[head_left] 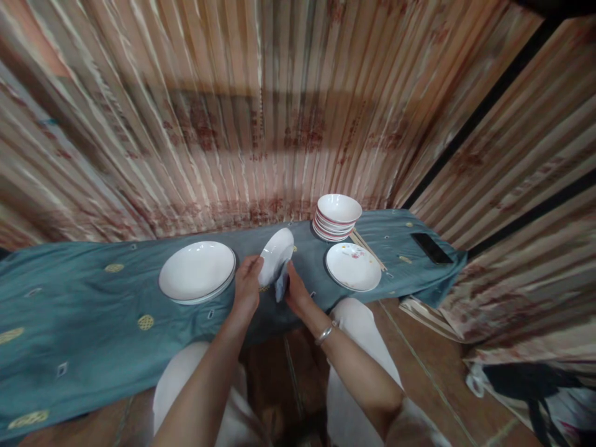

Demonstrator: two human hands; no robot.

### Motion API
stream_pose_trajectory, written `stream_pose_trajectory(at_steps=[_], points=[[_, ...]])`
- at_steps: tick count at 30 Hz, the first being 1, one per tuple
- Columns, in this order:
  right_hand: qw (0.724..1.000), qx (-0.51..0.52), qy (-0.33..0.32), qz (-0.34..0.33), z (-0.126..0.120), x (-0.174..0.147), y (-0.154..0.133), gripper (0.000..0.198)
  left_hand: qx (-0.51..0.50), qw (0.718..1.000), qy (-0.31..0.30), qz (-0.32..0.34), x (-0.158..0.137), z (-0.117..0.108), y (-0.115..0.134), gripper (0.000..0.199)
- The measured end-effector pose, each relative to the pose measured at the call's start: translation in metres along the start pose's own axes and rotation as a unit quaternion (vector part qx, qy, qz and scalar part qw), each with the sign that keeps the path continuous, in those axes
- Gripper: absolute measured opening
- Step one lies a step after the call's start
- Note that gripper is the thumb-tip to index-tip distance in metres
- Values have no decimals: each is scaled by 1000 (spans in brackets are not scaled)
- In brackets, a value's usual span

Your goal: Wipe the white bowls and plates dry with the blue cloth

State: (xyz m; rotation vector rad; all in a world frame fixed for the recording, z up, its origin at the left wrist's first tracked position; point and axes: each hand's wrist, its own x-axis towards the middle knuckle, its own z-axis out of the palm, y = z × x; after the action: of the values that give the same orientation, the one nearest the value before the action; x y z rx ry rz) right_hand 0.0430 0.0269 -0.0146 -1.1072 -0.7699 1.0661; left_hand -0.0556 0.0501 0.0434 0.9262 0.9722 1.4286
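Observation:
My left hand [248,280] grips the left rim of a small white dish [276,253], which is tilted on edge above the table. In my right hand [296,290] is a bluish-grey cloth [282,280], pressed against the dish's lower right side. A bracelet circles my right wrist. To the left of the dish lie large white plates [198,271], one on another. On the right a white plate with a floral print [353,267] rests flat, and behind it rises a stack of white bowls with red rims [339,209].
A green patterned cloth [116,310] covers the long table. Wooden chopsticks [370,249] lie beside the bowls, with a black phone [432,248] farther right. Pleated curtains [288,124] hang behind the table. A dark diagonal pole [479,118] stands at the right.

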Motion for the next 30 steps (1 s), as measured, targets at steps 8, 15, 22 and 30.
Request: stream_pose_trajectory(at_steps=[8, 15, 22, 30], points=[[977, 174, -16, 121, 1, -10, -39, 49, 170, 978, -93, 73, -10, 0, -2, 19], [959, 178, -104, 195, -28, -18, -61, 65, 273, 943, -162, 103, -24, 8, -5, 12], [959, 192, -24, 208, -56, -22, -58, 45, 378, 865, -257, 206, -36, 10, -23, 13], [965, 153, 14, 213, -76, -29, -49, 36, 429, 814, -317, 230, -50, 1, -43, 20]])
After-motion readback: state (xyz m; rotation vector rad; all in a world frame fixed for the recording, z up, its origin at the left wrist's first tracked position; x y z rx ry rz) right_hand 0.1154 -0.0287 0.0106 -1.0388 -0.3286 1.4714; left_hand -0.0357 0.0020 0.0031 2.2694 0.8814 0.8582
